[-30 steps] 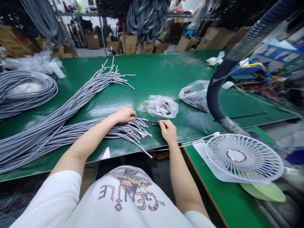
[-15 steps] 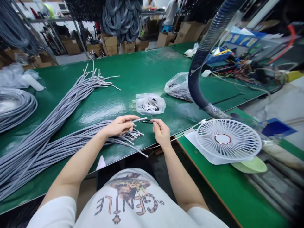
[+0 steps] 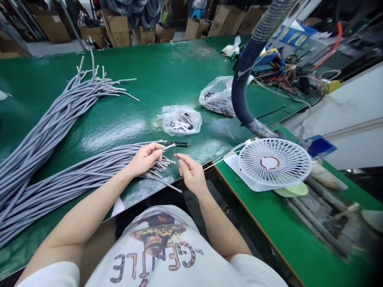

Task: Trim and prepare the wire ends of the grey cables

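My left hand (image 3: 147, 158) is closed in a pinch on the pale end of a grey cable (image 3: 168, 147), lifted just above a bundle of like cables (image 3: 89, 165). Facing it, my right hand (image 3: 191, 171) pinches a thin, dark sliver (image 3: 175, 152) too small to identify. Its tip is close to the held cable end; whether they touch I cannot tell. Just beyond my fingers, a slim black tool (image 3: 178, 144) lies on the green table. Behind that tool sits an open clear plastic bag (image 3: 196, 126) of small black and white pieces.
A second cable bundle (image 3: 68, 99) lies to the left. Another plastic bag (image 3: 217, 97) of small parts stands behind a flexible dark hose (image 3: 240, 91). On the right are a white fan (image 3: 275, 163) and tangled wires (image 3: 289, 81). Cardboard boxes (image 3: 118, 30) stand beyond the table.
My right hand has come away from beside the black tool, nearer to me, and holds the thin sliver by the cable end. The view has tilted down and shifted right.
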`<move>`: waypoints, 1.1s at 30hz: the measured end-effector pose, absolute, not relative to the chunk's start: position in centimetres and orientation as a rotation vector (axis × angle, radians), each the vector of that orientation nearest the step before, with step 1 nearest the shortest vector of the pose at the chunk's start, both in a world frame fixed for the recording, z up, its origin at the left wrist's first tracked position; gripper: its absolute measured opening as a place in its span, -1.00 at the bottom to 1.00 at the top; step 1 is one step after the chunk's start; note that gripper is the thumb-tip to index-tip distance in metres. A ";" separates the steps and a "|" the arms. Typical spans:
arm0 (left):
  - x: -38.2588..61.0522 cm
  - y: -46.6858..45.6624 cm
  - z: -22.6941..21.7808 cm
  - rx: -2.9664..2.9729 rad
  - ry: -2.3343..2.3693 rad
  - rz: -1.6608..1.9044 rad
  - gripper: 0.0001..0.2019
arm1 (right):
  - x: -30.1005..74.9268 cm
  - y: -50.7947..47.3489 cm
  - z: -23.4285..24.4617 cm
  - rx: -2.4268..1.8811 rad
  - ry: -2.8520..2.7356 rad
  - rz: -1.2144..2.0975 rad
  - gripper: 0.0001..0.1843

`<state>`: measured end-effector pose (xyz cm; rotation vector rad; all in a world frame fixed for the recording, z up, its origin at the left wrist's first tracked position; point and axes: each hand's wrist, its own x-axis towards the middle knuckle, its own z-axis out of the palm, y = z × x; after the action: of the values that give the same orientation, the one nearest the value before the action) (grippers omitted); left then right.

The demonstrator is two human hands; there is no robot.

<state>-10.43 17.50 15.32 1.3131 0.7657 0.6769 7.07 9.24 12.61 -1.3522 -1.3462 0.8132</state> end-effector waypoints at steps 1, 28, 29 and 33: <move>-10.4 17.4 15.3 1.328 0.765 0.672 -0.62 | 7.1 9.3 12.6 -1.351 -1.346 0.814 -0.70; -9.9 17.3 13.8 1.730 0.940 0.696 -0.76 | 6.1 8.0 15.9 -1.202 -1.684 0.785 -0.71; -10.0 17.4 13.8 1.689 0.929 0.698 -0.76 | 6.3 8.3 15.5 -1.268 -1.616 0.769 -0.71; -10.0 17.3 13.9 1.609 0.899 0.691 -0.76 | 7.1 9.5 13.3 -1.422 -1.473 0.770 -0.70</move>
<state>-9.99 17.32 13.88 1.6090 0.8985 0.6909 7.06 9.46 13.27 -1.4225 -1.4732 0.7703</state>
